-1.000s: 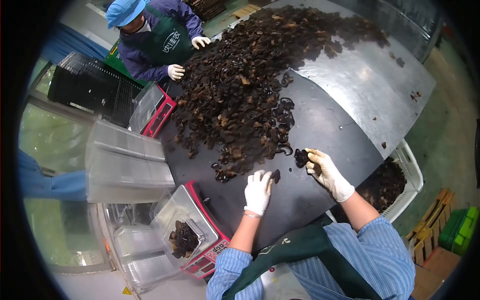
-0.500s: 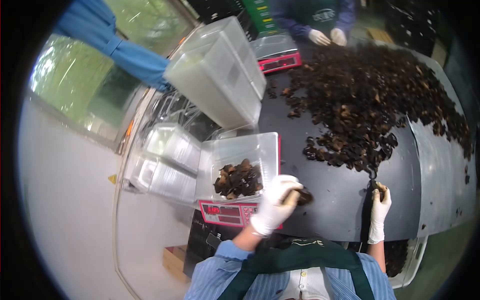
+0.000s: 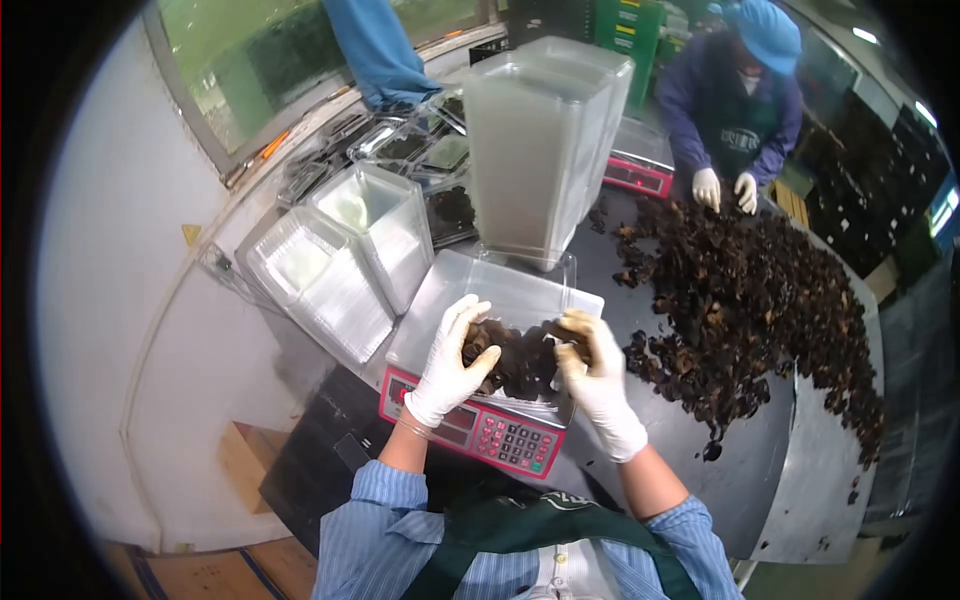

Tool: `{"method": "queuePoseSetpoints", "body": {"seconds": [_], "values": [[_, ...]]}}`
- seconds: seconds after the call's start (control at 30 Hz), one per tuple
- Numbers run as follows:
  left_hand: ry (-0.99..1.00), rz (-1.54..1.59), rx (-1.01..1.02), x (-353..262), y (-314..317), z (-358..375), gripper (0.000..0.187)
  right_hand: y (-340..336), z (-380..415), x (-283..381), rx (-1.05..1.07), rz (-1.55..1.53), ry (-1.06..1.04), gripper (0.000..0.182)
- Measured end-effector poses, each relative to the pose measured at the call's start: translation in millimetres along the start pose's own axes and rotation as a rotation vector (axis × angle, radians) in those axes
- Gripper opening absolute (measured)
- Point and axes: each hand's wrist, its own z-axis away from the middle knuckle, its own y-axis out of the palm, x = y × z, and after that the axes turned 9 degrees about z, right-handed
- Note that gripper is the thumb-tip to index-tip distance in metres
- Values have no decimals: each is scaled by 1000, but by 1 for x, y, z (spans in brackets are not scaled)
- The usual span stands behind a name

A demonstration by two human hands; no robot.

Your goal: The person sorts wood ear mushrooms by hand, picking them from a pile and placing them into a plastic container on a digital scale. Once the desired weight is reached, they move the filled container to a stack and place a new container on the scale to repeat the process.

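Note:
Both my hands wear white gloves and are over a clear plastic tray point(image 3: 470, 285) that sits on a red scale point(image 3: 480, 432). Dark wood-ear mushrooms point(image 3: 518, 362) lie in the tray. My left hand point(image 3: 448, 362) has its fingers curled on mushrooms at the tray's left side. My right hand point(image 3: 595, 380) is closed on a dark mushroom piece at the tray's right side. A large heap of the same mushrooms point(image 3: 745, 290) covers the dark table point(image 3: 740, 480) to the right.
Tall stacks of clear trays point(image 3: 535, 140) stand behind the scale, with lower stacks point(image 3: 345, 255) to the left. A co-worker in a blue cap point(image 3: 735, 95) sorts mushrooms at the far end beside a second red scale point(image 3: 640, 172). A window and white wall are at left.
My head turned left, so the scale is now central. Both hands moved from the table to the tray on the scale, carrying mushroom pieces.

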Motion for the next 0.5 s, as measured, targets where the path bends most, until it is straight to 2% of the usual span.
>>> {"method": "queuePoseSetpoints", "body": {"seconds": [0.07, 0.1, 0.13, 0.17, 0.2, 0.27, 0.33, 0.4, 0.5], "values": [[2, -54, 58, 14, 3, 5, 53, 18, -10, 2, 207, 294, -233, 40], [21, -232, 166, 11, 2, 6, 54, 28, -7, 3, 313, 424, -273, 45], [35, -208, 184, 7, 2, 4, 50, 35, -2, 5, 419, 553, -311, 50], [-2, -84, 146, 9, 0, 4, 49, 34, -1, 6, 457, 554, -305, 55], [-39, 40, 107, 12, -2, 3, 47, 28, -5, 12, 452, 467, -250, 49], [-61, 256, 17, 15, -13, 4, 44, 12, -9, 7, 396, 64, -31, 43], [-38, 369, -118, 25, -21, 9, 41, -11, -8, 1, 257, 74, 32, 39], [-154, 459, -178, 37, -32, 17, 39, -28, 7, -29, 134, -3, 178, 37], [-207, 477, -234, 58, -49, 31, 39, -51, 45, -55, 86, 50, 416, 31]]}}
